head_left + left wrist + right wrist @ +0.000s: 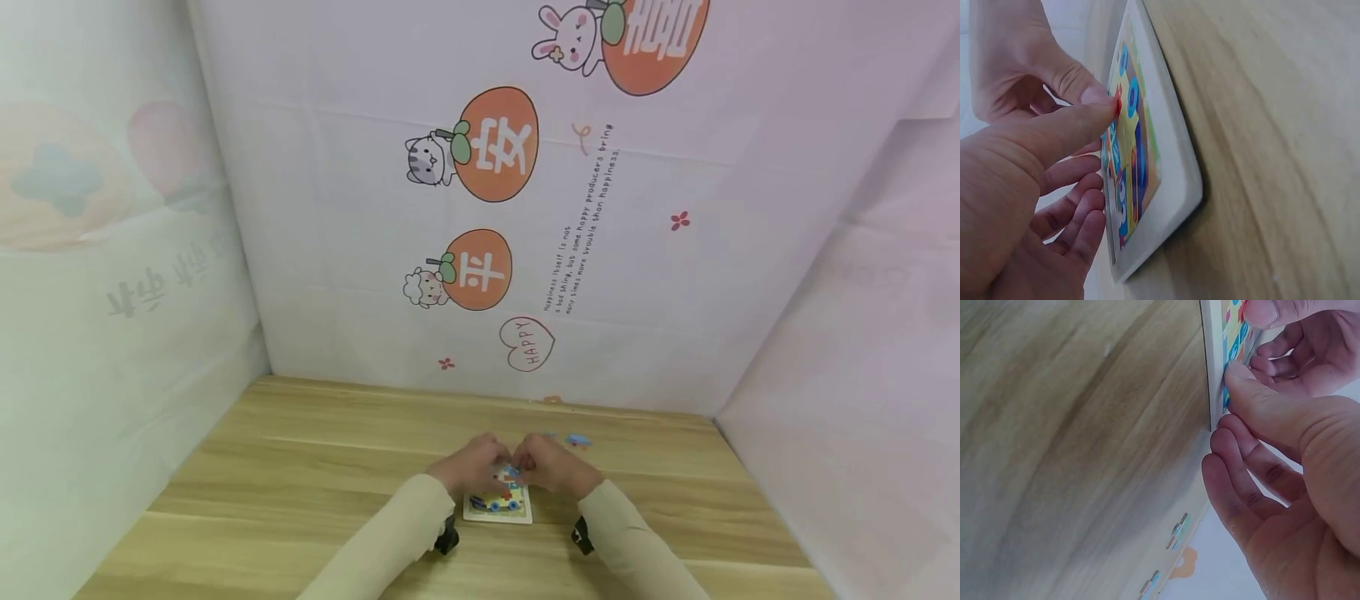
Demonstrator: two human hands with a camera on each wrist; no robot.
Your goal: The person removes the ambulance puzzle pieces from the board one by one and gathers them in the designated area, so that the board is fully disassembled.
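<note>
A small pale-framed puzzle board [497, 516] with a colourful vehicle picture lies flat on the table. From its left side my left hand [474, 465] reaches over it; in the left wrist view the thumb of that left hand [1035, 150] presses a red spot on the picture, its other fingers loosely bent past the board's edge. My right hand [553, 465] is over the upper right part, and in the right wrist view the thumb of the right hand [1291, 469] touches the board's blue edge area, fingers beside the frame. Whether either hand pinches a loose piece is hidden.
Small blue and coloured pieces [578, 440] lie on the wooden table [322, 467] beyond my right hand. A white printed cloth [360, 250] stands behind the table, with pale cloth walls at left and right. Both wrists carry black devices.
</note>
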